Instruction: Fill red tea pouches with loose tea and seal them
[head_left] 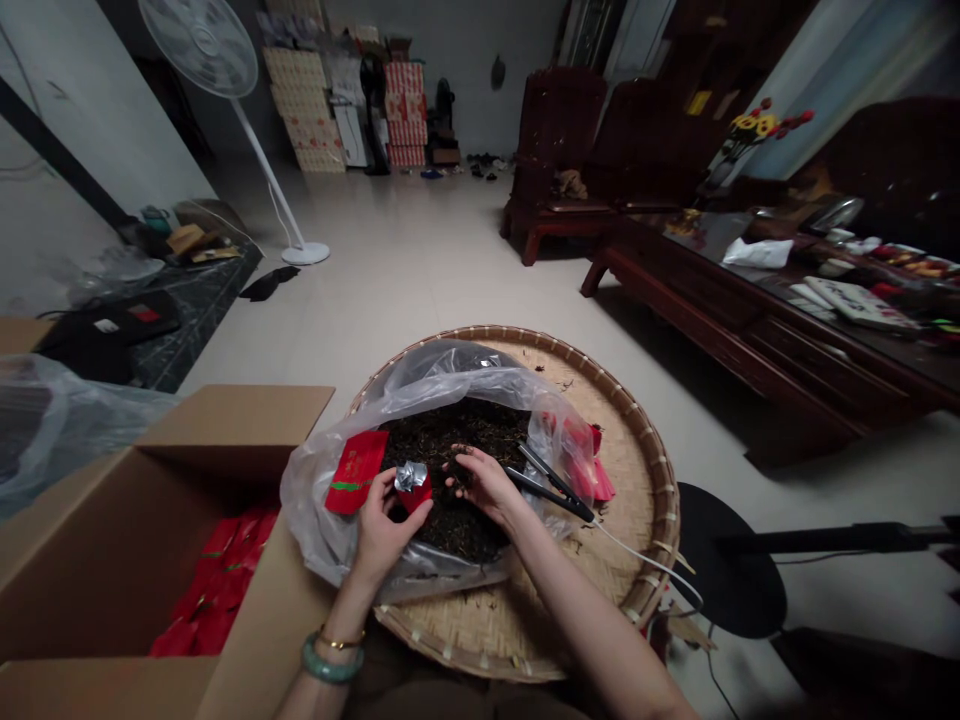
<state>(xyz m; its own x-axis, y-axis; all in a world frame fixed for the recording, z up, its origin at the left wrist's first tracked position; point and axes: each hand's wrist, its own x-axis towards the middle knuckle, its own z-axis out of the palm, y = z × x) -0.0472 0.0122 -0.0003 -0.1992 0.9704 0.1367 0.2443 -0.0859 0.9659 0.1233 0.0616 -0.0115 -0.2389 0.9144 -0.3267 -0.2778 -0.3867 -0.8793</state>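
My left hand (386,525) grips a small red packet (412,492) with its silver foil mouth spread at the top. Just to its right, my right hand (484,485) has its fingers curled around a pinch of dark dried tea leaves. Both hands are over a large clear plastic bag (315,490), rolled open and filled with loose tea leaves (457,425). A flat red packet (358,470) with a green stripe lies on the leaves at the left. Beside my right wrist rests a black hand-held heat clamp (551,485) with a white cord.
Under the bag is a round woven bamboo tray (645,430); more red packets (592,460) lie on its right side. An open cardboard box (240,415) at the left holds several red packets (217,580). A black round stand base (724,560) is at right, a white fan (300,250) beyond.
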